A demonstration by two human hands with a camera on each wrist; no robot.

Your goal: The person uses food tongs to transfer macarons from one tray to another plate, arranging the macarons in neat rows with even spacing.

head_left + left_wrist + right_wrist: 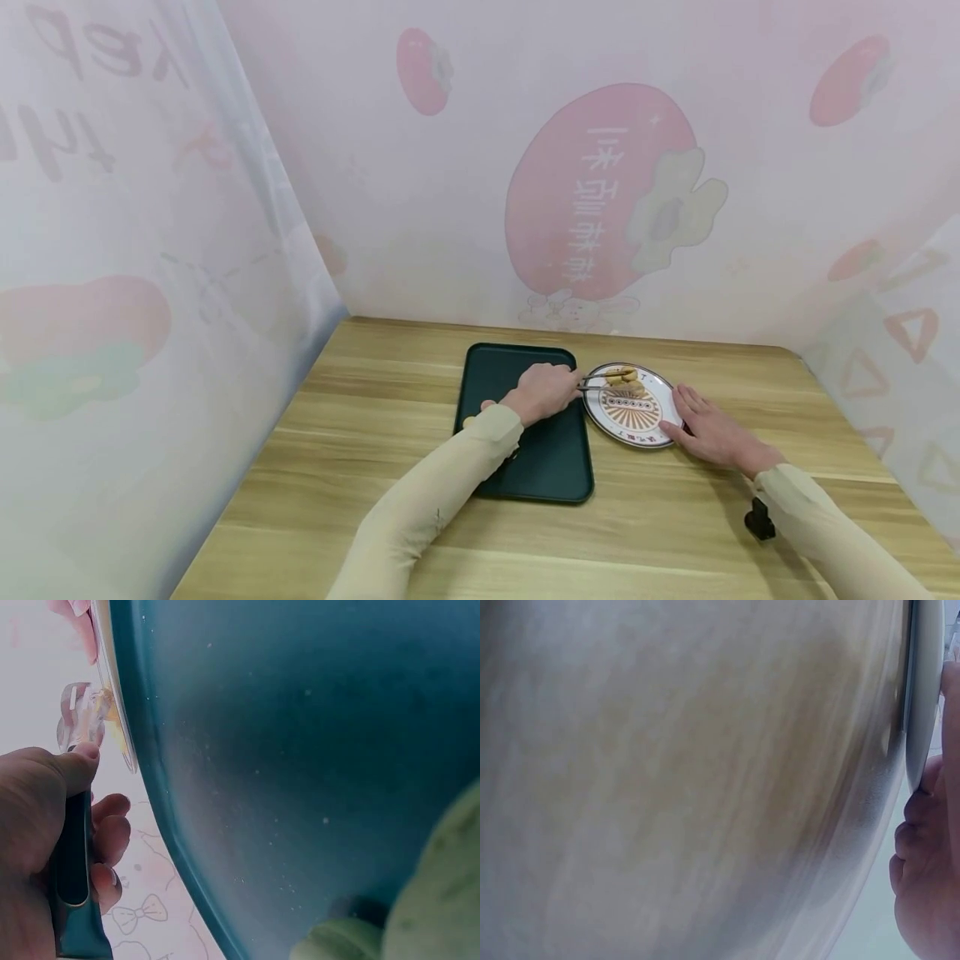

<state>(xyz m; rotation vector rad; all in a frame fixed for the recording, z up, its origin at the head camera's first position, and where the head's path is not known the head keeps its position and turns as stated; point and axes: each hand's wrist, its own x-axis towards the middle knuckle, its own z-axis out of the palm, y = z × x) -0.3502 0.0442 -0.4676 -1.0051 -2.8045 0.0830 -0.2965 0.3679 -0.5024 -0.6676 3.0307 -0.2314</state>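
Observation:
My left hand reaches over the dark green tray and grips a pair of tongs. In the left wrist view the tongs have a dark handle, with the thumb along one side and curled fingers on the other. Their metal ends lie over yellow-brown food pieces at the far side of a round plate. This plate is white with a dark rim and a sunburst print. My right hand rests at the plate's right rim, fingers extended and thumb on the near edge.
Behind the left forearm, a small yellow item and a pinkish one show on the tray's left side. Green rounded things appear close up in the left wrist view. A printed curtain stands behind the wooden table.

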